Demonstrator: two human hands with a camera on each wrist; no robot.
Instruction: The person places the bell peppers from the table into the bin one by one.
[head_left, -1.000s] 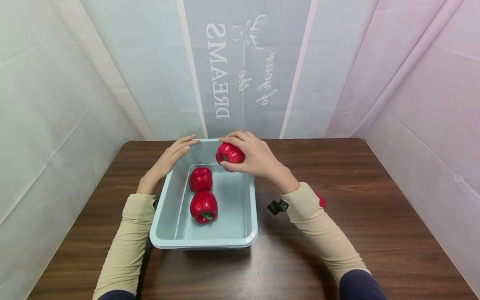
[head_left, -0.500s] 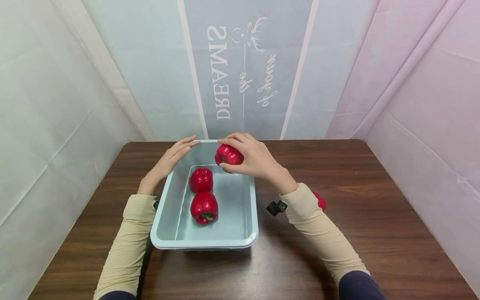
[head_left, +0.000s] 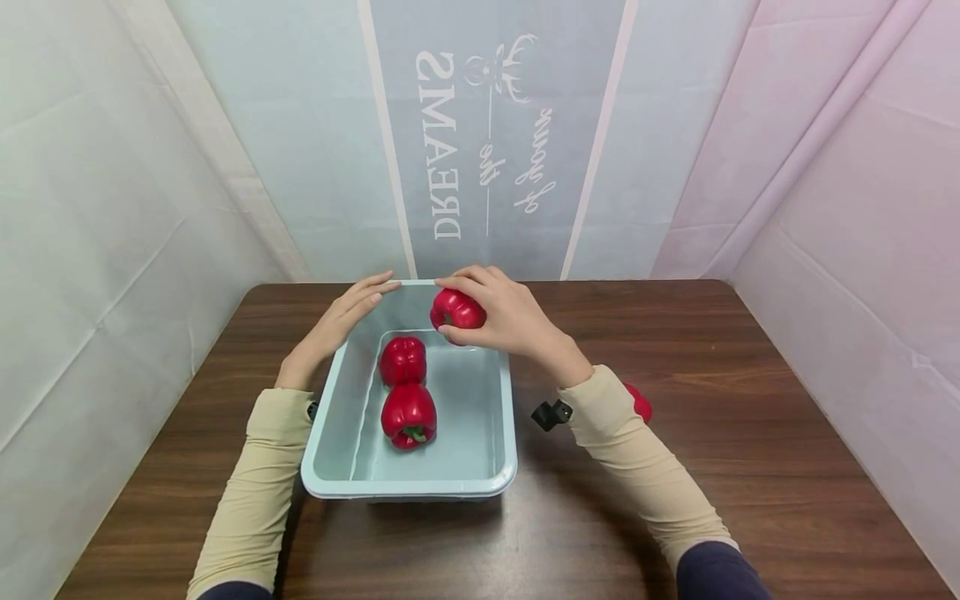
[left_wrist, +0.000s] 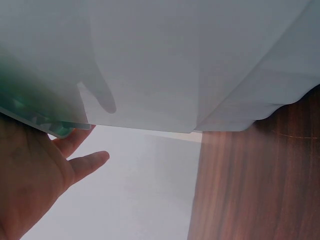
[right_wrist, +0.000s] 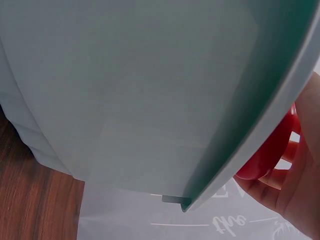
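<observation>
My right hand [head_left: 506,315] grips a red bell pepper [head_left: 459,308] above the far right part of a light blue plastic basin [head_left: 408,487]. The right wrist view shows that pepper [right_wrist: 267,155] against the fingers, partly hidden behind the basin rim. Inside the basin two more red bell peppers lie touching: a farther pepper [head_left: 402,360] and a nearer pepper [head_left: 408,414] with its green stem towards me. My left hand [head_left: 337,321] is at the far left rim, fingers straight and holding nothing. In the left wrist view, the basin's outer wall [left_wrist: 145,65] fills the upper part beside the left hand [left_wrist: 35,175].
Another red thing [head_left: 639,403], probably a pepper, lies on the dark wood table [head_left: 720,467], mostly hidden by my right sleeve. Pale cloth walls stand left and right. A blue-grey cloth with mirrored lettering [head_left: 442,142] hangs behind the table's far edge.
Hardly anything differs. The view has shifted very slightly, and my right hand keeps its grip on the bell pepper at nearly the same place.
</observation>
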